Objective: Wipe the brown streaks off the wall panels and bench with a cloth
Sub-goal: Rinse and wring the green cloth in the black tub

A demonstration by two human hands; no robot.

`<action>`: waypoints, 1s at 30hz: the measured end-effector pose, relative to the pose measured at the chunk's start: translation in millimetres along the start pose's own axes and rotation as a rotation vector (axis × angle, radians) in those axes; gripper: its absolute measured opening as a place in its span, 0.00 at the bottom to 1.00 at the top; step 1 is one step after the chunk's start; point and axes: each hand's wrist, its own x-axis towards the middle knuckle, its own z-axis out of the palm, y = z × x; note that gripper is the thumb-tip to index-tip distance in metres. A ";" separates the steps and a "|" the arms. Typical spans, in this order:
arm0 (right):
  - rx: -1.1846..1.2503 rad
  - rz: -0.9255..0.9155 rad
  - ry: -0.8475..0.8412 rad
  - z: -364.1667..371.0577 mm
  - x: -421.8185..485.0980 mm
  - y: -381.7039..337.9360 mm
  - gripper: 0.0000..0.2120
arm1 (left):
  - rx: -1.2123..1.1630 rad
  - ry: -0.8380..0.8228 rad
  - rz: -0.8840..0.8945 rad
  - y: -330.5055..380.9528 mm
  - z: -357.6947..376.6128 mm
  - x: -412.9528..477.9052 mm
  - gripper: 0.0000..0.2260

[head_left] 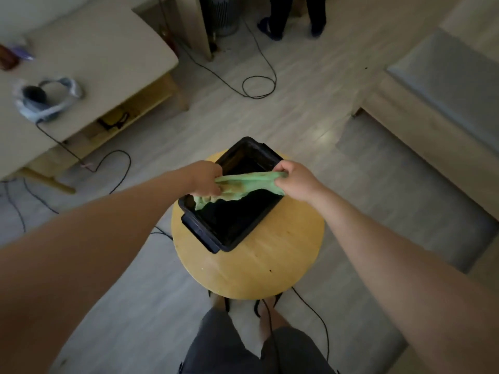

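A green cloth (pixel 244 183) with brownish marks is stretched between both hands above a black plastic tub (pixel 229 228). My left hand (pixel 205 176) grips its left end, where a bunched tail hangs into the tub. My right hand (pixel 294 180) grips the right end. The tub stands on a round wooden stool (pixel 283 260) in front of me. The bench (pixel 445 103) with a grey cushion runs along the right side. No wall panels show.
A low table (pixel 89 63) stands at the left with a headset-like object (pixel 46 99) and a cable on it. Black cables (pixel 259 87) loop across the floor. Another person's legs (pixel 294 14) stand at the top. My feet are under the stool.
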 end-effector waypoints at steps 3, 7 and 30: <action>-0.023 -0.035 0.047 23.4 37.3 -8.0 0.10 | -0.017 0.088 -0.049 -23.0 11.5 21.4 0.10; -0.329 -0.056 -0.034 51.6 69.7 2.7 0.12 | -0.076 -0.121 -0.020 -44.3 46.3 43.1 0.21; -0.114 0.338 -0.137 166.2 155.8 49.5 0.16 | -1.660 -0.350 -0.675 -48.5 149.0 146.2 0.20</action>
